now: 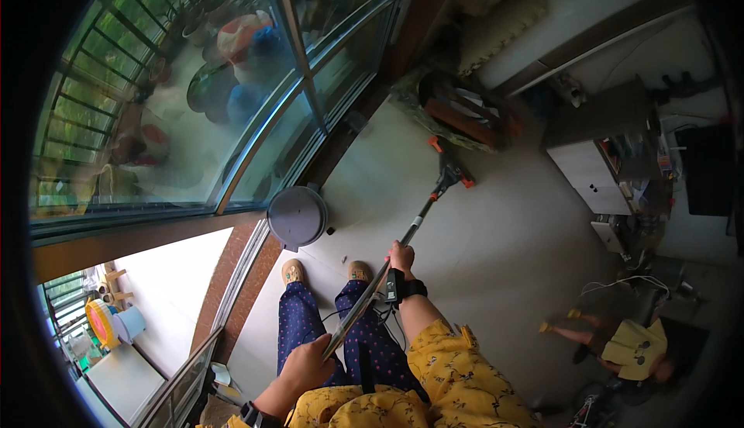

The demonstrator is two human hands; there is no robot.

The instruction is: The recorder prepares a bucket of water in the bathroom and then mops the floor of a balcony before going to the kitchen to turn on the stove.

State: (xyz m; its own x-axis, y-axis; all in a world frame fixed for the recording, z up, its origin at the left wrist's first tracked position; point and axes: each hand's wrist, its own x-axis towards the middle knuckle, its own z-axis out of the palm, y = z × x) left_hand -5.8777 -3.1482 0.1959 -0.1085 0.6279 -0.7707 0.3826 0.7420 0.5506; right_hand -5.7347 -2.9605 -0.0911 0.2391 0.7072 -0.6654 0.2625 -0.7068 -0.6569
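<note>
My left hand (pixel 307 360) grips the upper end of a long metal pole, low in front of my body. Farther along the same pole my right hand (pixel 401 257) is wrapped around it. The pole belongs to what looks like a floor mop (pixel 412 227), slanting away to the upper right. Its dark head (pixel 449 167) with orange-red ends is at the pale floor (pixel 372 189); whether the head touches the floor cannot be told. A black device with a cable is strapped to my right wrist.
A round grey lidded bin (pixel 297 216) stands by the sliding glass door (pixel 256 120). Beyond the head is a dark wooden piece wrapped in plastic (pixel 465 108). A cabinet (pixel 590 175) stands right. A seated person in a yellow shirt (pixel 633 349) is at lower right.
</note>
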